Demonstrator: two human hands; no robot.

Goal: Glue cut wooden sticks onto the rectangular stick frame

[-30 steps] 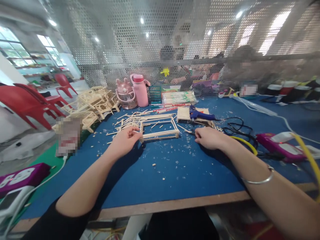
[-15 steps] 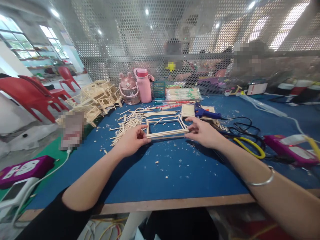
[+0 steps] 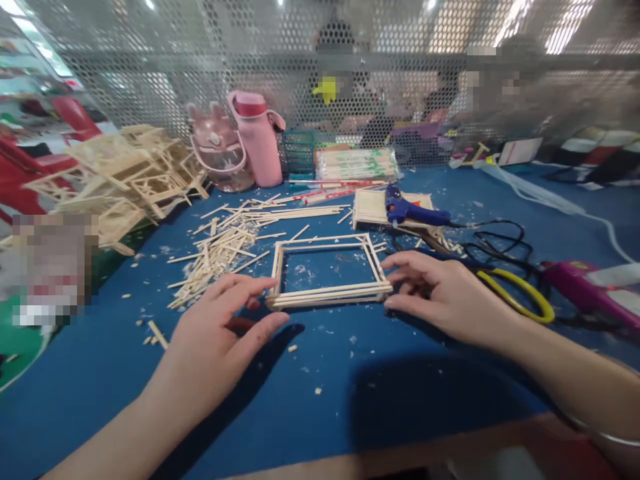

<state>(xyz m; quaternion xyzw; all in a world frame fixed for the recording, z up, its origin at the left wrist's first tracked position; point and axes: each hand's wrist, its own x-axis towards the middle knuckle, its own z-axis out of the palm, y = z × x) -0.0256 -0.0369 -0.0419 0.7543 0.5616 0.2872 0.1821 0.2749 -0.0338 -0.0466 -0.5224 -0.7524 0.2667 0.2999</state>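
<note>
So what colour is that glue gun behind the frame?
Blue: the glue gun shows clearly in the head view, lying past the stick frame.

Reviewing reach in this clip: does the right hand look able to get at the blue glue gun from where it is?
Probably yes. The right hand rests at the stick frame, and the blue glue gun lies just beyond it with only loose sticks and cable between.

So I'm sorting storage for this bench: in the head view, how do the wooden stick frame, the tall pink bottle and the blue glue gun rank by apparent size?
1. wooden stick frame, held at its near corners by the left hand and right hand; it is nearest, so favoured.
2. tall pink bottle.
3. blue glue gun, close to the bottle in extent, so unsure.
</note>
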